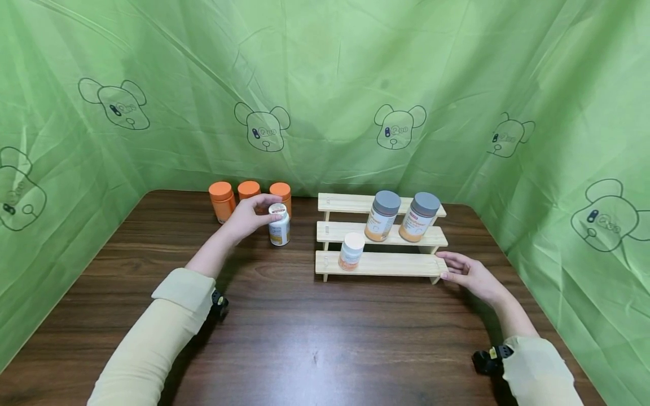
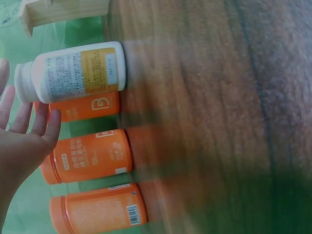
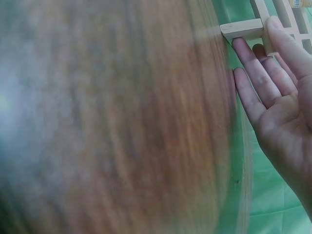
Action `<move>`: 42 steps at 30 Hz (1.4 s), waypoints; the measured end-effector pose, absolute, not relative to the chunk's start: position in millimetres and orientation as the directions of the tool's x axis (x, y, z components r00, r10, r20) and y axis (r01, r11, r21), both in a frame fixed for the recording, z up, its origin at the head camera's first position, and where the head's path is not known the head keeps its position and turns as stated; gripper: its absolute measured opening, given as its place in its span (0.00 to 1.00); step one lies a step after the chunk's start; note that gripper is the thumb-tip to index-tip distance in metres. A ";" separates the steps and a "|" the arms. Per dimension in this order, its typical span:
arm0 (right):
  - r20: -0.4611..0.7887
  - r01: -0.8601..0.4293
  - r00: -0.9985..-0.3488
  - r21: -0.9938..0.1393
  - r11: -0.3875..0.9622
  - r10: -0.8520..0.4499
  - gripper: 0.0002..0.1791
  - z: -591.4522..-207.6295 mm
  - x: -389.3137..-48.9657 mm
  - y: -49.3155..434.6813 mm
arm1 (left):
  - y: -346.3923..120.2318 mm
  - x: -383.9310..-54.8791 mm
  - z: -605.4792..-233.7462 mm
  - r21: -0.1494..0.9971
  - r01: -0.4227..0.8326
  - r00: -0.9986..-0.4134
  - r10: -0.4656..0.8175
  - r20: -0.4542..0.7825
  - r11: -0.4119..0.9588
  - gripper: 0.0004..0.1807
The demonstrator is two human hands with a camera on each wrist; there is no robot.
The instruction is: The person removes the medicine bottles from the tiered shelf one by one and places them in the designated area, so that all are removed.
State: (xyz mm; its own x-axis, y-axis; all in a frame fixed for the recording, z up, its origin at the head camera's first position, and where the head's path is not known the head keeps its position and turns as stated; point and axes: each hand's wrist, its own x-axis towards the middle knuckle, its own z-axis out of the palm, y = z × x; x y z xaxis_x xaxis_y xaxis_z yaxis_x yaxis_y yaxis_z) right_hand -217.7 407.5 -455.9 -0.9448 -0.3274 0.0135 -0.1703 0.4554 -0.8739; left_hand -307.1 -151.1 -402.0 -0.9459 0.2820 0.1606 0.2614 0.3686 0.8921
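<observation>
My left hand [image 1: 250, 216] pinches a white pill bottle [image 1: 279, 230] near its cap, thumb on the near side. The bottle appears upright on the table in front of the orange bottles; the left wrist view shows its white and yellow label [image 2: 80, 72] and the hand's fingers [image 2: 22, 118] beside the cap. My right hand [image 1: 472, 276] grips the right end of a three-tier wooden display rack [image 1: 396, 264]. In the right wrist view its thumb [image 3: 287, 46] and fingers lie about the rack's end leg [image 3: 268, 39].
Three orange bottles [image 1: 222, 202] stand in a row at the back left. Two grey-capped bottles [image 1: 383, 215] stand on the rack's middle tier and a small white-capped bottle [image 1: 351, 252] on its lowest. A green curtain [image 1: 325, 84] surrounds the brown wooden table [image 1: 304, 327].
</observation>
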 end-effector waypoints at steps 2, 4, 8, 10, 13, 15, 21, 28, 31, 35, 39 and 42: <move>0.018 -0.172 -0.945 -0.876 0.451 -0.327 0.30 -456.1 -217.8 407.9 | -151.3 -306.9 -399.2 0.893 0.267 -0.944 0.286 0.166 0.361 0.28; 0.024 -0.181 -0.941 -0.878 0.443 -0.337 0.30 -456.5 -218.0 408.5 | -151.2 -306.6 -395.8 0.897 0.267 -0.944 0.281 0.170 0.353 0.28; 0.035 -0.191 -0.936 -0.886 0.422 -0.350 0.30 -457.5 -218.9 409.3 | -149.9 -304.1 -387.5 0.894 0.274 -0.945 0.273 0.181 0.355 0.28; 0.039 -0.195 -0.935 -0.887 0.419 -0.353 0.29 -457.8 -219.5 409.6 | -148.7 -302.3 -383.6 0.891 0.280 -0.944 0.273 0.187 0.357 0.28; 0.041 -0.200 -0.934 -0.883 0.424 -0.356 0.29 -457.5 -219.6 409.6 | -146.1 -299.6 -378.6 0.885 0.296 -0.939 0.277 0.202 0.359 0.28; 0.043 -0.205 -0.933 -0.880 0.429 -0.356 0.29 -457.5 -219.3 409.6 | -143.5 -298.0 -375.3 0.884 0.303 -0.937 0.279 0.209 0.356 0.28; 0.033 -0.192 -0.936 -0.882 0.431 -0.350 0.30 -456.8 -217.6 408.9 | -132.9 -290.1 -363.0 0.904 0.298 -0.936 0.277 0.215 0.307 0.29; 0.019 -0.182 -0.938 -0.877 0.444 -0.347 0.31 -454.7 -216.5 408.7 | -120.7 -275.9 -347.4 0.910 0.266 -0.949 0.254 0.189 0.317 0.30; 0.021 -0.185 -0.937 -0.876 0.445 -0.348 0.31 -454.2 -216.8 408.2 | -115.4 -269.9 -341.5 0.911 0.259 -0.951 0.250 0.182 0.322 0.31; 0.022 -0.184 -0.936 -0.880 0.438 -0.350 0.31 -454.2 -217.1 407.9 | -107.9 -263.2 -334.9 0.917 0.253 -0.951 0.254 0.177 0.309 0.33; 0.026 -0.189 -0.935 -0.880 0.436 -0.353 0.30 -454.3 -217.3 407.4 | -99.8 -258.4 -330.0 0.920 0.270 -0.942 0.276 0.191 0.283 0.33; 0.030 -0.196 -0.935 -0.875 0.443 -0.353 0.29 -454.9 -217.5 406.9 | -92.5 -255.8 -327.9 0.919 0.297 -0.931 0.295 0.218 0.261 0.32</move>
